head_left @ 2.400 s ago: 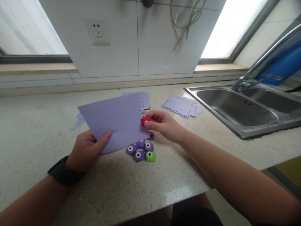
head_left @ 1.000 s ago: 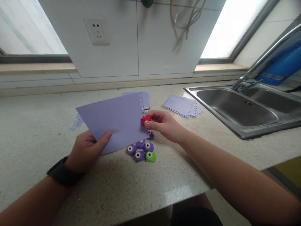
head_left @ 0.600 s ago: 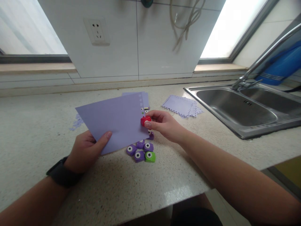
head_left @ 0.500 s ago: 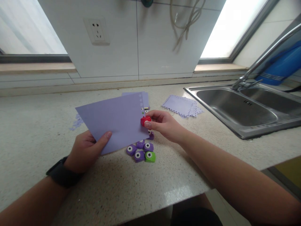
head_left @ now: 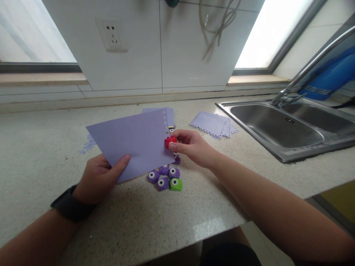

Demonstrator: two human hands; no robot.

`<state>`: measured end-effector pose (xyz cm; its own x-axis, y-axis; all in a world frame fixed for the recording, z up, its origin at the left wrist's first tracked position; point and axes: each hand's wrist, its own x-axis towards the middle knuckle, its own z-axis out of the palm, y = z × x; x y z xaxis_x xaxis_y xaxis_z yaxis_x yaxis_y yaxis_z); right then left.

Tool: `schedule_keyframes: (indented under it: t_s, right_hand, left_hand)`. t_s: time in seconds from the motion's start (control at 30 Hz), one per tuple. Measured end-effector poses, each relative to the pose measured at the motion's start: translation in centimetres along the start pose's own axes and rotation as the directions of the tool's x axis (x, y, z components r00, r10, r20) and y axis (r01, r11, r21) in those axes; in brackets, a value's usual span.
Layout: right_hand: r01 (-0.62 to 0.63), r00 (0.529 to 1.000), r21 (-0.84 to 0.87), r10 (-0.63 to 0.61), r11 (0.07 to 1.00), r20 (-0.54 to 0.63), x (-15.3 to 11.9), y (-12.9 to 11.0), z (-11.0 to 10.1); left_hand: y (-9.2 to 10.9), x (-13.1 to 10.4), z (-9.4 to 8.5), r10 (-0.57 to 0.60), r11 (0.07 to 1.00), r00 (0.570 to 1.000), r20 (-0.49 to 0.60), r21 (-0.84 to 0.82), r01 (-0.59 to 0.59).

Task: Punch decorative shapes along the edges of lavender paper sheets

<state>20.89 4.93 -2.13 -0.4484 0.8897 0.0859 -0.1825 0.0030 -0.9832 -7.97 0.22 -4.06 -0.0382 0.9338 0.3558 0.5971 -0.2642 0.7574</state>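
Note:
A sheet of purple paper is held up at a tilt over the counter, gripped near its lower left edge by my left hand, thumb on top. Along the sheet's right edge runs a row of punched holes. My right hand pinches a red craft punch that sits on this right edge, below the holes. Beneath the sheet's lower right corner lie several purple craft punches with star marks and a green craft punch. More punches are partly hidden behind the paper.
Behind the raised sheet lies more purple paper. Sheets with punched borders are piled right of centre, beside the steel sink. Small paper cut-outs are scattered at left. A tiled wall with a socket stands behind the counter.
Hands, paper and red punch keep nearly the same arrangement. The whole view has shifted slightly, so everything appears a little further left.

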Motion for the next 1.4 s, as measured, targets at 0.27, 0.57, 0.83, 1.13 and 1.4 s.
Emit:
schedule_keyframes:
  t_s: [0.27, 0.57, 0.83, 1.13, 1.4]
  right_hand:
    - [-0.029, 0.999, 0.023, 0.028, 0.999, 0.033, 0.14, 0.30, -0.25]
    - [-0.047, 0.998, 0.054, 0.045, 0.997, 0.034, 0.15, 0.41, -0.15]
    - [-0.047, 0.998, 0.060, 0.045, 0.997, 0.034, 0.10, 0.55, -0.18]
    - [-0.017, 1.000, 0.067, 0.016, 0.998, 0.022, 0.07, 0.22, 0.26]
    - [0.009, 1.000, 0.063, -0.011, 0.998, 0.023, -0.01, 0.13, 0.24]
  left_hand:
    - [-0.01, -0.25, -0.26, -0.006, 0.999, 1.000, -0.008, 0.033, 0.007]
    - [0.02, -0.11, -0.08, -0.039, 0.999, 0.999, -0.002, 0.004, 0.039]
    - [-0.23, -0.19, -0.16, -0.018, 0.999, 1.000, -0.007, -0.032, 0.018]
    - [-0.02, -0.03, -0.10, -0.007, 1.000, 1.000, 0.002, -0.001, 0.007]
    - [-0.13, -0.09, -0.13, 0.006, 0.999, 1.000, 0.028, -0.050, -0.005]
